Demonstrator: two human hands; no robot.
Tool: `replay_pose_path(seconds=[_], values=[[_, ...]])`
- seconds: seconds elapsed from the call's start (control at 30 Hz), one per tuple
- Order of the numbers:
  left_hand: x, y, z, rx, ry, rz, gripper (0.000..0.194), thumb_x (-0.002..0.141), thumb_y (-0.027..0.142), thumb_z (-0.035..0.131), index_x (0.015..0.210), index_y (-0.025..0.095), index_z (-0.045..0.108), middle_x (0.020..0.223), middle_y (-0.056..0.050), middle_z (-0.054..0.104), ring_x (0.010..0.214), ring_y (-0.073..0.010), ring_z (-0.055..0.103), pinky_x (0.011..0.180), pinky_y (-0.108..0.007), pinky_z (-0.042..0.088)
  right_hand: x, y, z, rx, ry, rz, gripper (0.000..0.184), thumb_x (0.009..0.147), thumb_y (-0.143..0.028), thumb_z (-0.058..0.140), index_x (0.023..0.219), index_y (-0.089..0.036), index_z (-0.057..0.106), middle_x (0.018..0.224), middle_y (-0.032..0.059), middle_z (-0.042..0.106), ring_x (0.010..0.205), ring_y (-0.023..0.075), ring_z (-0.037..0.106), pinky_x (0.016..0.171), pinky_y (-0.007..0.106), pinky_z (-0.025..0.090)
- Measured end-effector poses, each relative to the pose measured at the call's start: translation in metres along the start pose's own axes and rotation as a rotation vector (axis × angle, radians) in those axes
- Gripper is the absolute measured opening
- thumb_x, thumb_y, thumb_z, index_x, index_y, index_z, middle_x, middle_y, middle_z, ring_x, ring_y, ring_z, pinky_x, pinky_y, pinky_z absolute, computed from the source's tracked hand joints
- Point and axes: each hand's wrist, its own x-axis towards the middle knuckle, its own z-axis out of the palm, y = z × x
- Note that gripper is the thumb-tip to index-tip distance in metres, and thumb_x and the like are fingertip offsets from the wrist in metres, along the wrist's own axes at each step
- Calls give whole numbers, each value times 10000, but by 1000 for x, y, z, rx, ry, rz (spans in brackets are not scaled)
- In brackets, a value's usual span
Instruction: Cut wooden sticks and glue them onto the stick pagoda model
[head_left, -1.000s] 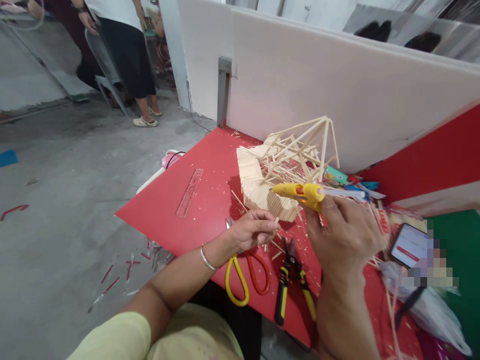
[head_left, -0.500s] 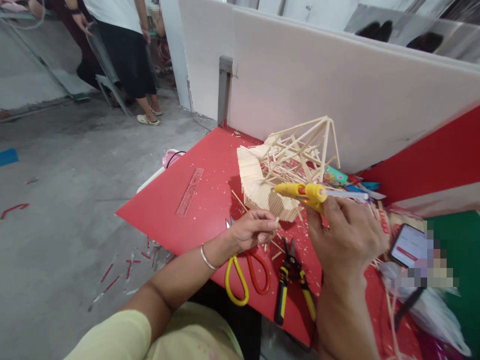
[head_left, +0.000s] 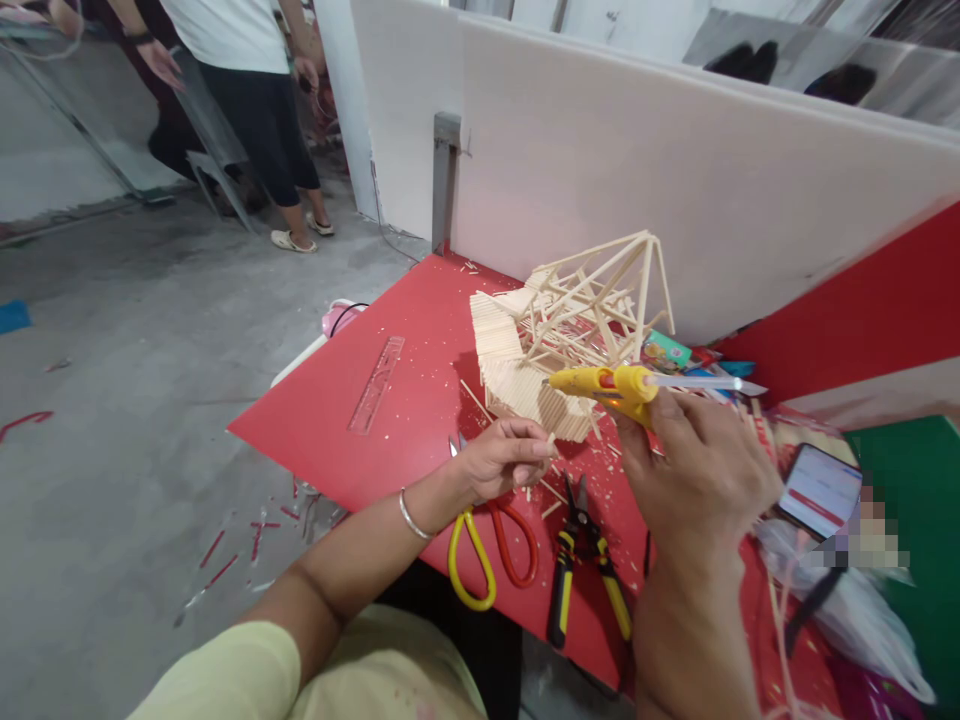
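My right hand (head_left: 694, 470) is wrapped round a yellow glue gun (head_left: 600, 384), its nozzle pointing left and a pale glue stick (head_left: 697, 382) poking out of its back. Pinched between the fingertips of my left hand (head_left: 510, 458) is a short piece of wooden stick (head_left: 551, 440), mostly covered by the fingers. Just beyond both hands lie slatted wooden panels (head_left: 497, 330) made of sticks side by side. An open frame of thin wooden sticks (head_left: 600, 290) rises behind them. The gun's nozzle appears over the nearer panel; whether it touches cannot be seen.
On the red table (head_left: 315, 400) are scissors (head_left: 472, 560) with yellow and red handles, black-and-yellow pliers (head_left: 581, 545), a clear ruler (head_left: 376, 385) and wood scraps. A phone (head_left: 819, 490) and plastic bag (head_left: 847, 610) lie right. A white board (head_left: 637, 170) stands behind; a person (head_left: 240, 110) stands far left.
Both hands keep nearly the same pose, still holding the glue gun and the stick piece. The view has shifted slightly. The person in the background has shifted their legs and arms a little.
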Motion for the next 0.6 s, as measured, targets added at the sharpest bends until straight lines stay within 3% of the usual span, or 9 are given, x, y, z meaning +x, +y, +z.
replay_pose_path(seconds=[0.37, 0.6], values=[[0, -1, -1, 15, 9, -3, 249, 690, 317, 853, 737, 139, 686, 385, 51, 486, 349, -60, 390, 439, -203, 301, -1, -1, 3, 89, -29, 9, 290, 862, -297, 680, 1134, -197, 673, 940, 77, 735, 817, 201, 640, 715, 312, 423], [0, -1, -1, 9, -10, 13, 220, 710, 291, 839, 745, 133, 690, 392, 51, 483, 349, -54, 377, 437, -199, 294, -4, 4, -2, -1, -6, 36, 284, 850, -288, 681, 1120, -201, 685, 937, 71, 737, 798, 212, 643, 682, 315, 409]])
